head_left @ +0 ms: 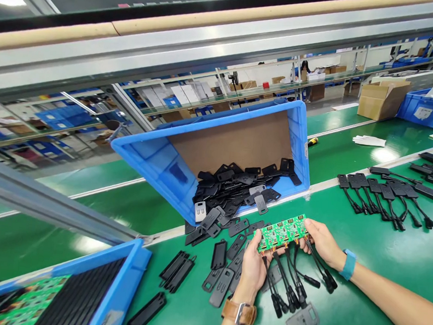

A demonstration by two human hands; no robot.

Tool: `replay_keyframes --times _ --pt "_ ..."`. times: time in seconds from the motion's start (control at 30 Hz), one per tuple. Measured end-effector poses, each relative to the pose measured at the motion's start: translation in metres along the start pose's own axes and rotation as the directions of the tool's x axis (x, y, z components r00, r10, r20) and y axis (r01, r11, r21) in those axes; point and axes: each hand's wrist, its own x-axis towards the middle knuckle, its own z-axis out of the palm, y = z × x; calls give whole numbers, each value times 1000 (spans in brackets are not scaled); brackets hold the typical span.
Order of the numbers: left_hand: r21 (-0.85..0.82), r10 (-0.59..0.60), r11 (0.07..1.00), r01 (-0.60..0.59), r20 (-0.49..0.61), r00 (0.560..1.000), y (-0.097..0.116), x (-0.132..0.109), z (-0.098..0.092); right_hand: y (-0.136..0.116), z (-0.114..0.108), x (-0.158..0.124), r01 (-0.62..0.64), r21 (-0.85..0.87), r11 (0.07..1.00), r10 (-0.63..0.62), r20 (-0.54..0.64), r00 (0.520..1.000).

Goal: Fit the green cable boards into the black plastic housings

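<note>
Between my two hands is a green circuit board panel (283, 233), with several black cables (292, 285) hanging from its near edge. My left hand (253, 264) grips its left end, thumb on top. At the right end, my right hand (322, 240) pinches the panel, its fingers partly hidden underneath. Below the cables lies a grey plastic cover (302, 323). Black plastic covers (222, 287) are scattered left of my left hand, beside black open casings (177, 271).
A tipped blue bin (211, 131) holds a heap of black covers (237, 182). Another blue bin (134, 271) at lower left contains boards and black casings. Cabled black units (388, 190) lie at right, near a white glove (369, 140) and a cardboard box (383, 99).
</note>
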Motion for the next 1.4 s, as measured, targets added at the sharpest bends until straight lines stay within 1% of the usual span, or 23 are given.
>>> replay_keyframes --times 0.13,0.27,0.4,0.6,0.67,0.83,0.97,1.2,1.4 --pt "44 34 998 -35 16 999 -1 0 -1 0 0 0 -1 5 1000 1 -4 1000" --pt "68 72 995 -72 7 997 -2 1 0 -2 1 -1 -4 -14 1000 4 -5 1000" --pt "67 71 995 -72 17 997 -1 0 1 -2 1 -1 -11 -7 1000 11 -6 1000" --pt "77 86 993 -86 -5 996 -2 0 1 0 0 0 -3 -12 1000 3 0 1000" --pt "100 90 991 -90 6 996 -2 -1 1 0 0 0 -5 -8 1000 5 1 1000" --pt "186 103 976 -115 72 992 -3 -1 2 1 0 -1 -16 17 1000 16 -1 1000" --pt "216 101 969 -117 84 991 -3 0 2 -2 1 -2 -35 70 997 35 -2 999" --pt "199 97 974 -109 65 993 -3 -2 6 -4 2 1 -53 285 957 46 33 998" --pt "173 109 977 -122 79 991 -5 -3 6 -6 2 1 -89 355 931 83 32 996"
